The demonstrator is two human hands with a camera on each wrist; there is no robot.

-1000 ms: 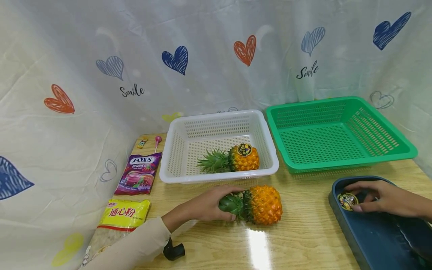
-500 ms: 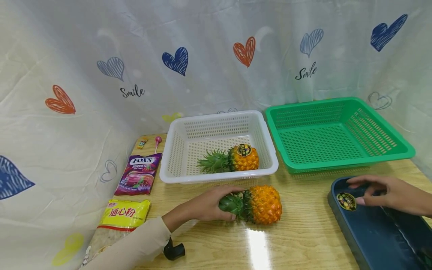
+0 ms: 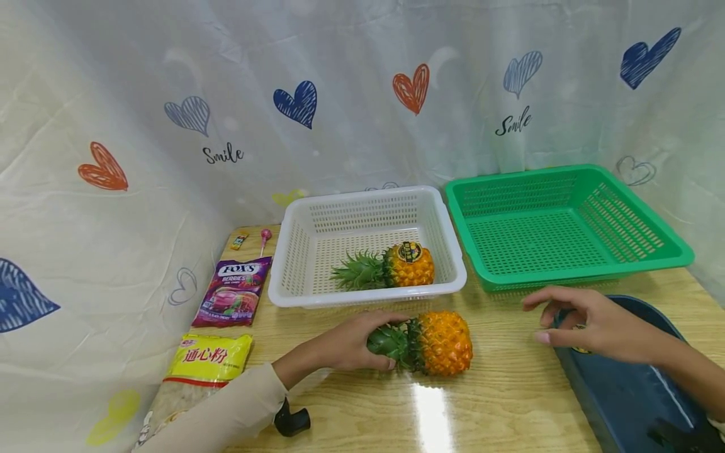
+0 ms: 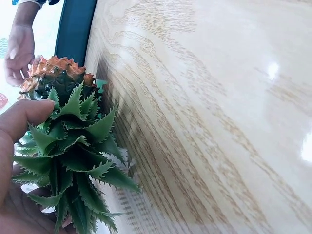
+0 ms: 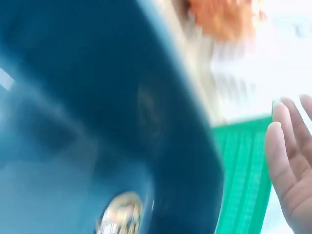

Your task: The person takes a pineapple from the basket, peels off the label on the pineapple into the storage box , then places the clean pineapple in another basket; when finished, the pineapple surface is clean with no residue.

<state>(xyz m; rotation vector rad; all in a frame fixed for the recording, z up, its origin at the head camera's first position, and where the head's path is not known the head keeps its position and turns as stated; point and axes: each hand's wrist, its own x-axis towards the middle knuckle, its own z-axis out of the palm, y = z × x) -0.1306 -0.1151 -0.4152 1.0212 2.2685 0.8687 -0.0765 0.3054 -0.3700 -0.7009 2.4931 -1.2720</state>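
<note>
Right hand: shifting from beside the round label toward the left rim of the dark tray since the earlier frame; fingers curving loosely, thumb standing apart from forefinger, pinching nothing.
Round label: staying on the tray floor, so I am judging the right hand free and this piece uncarried.
Bare table: running open between tray and black elbow piece; I am finding the widest room here.
Left hand: curling round the leaves of the near pineapple; I am seeing no shift in this grip.
Near pineapple: lying on its side on the table, crown toward the left hand; I am noting open wood between fruit and tray.
Tray wall: rising below the right hand; blur in the right wrist view is keeping me from telling whether they are touching.
White basket: standing just beyond the near pineapple, rim barring a straight slide forward, holding a second pineapple.
Green basket: standing beyond the tray; I am rating its front rim the tightest edge.
</note>
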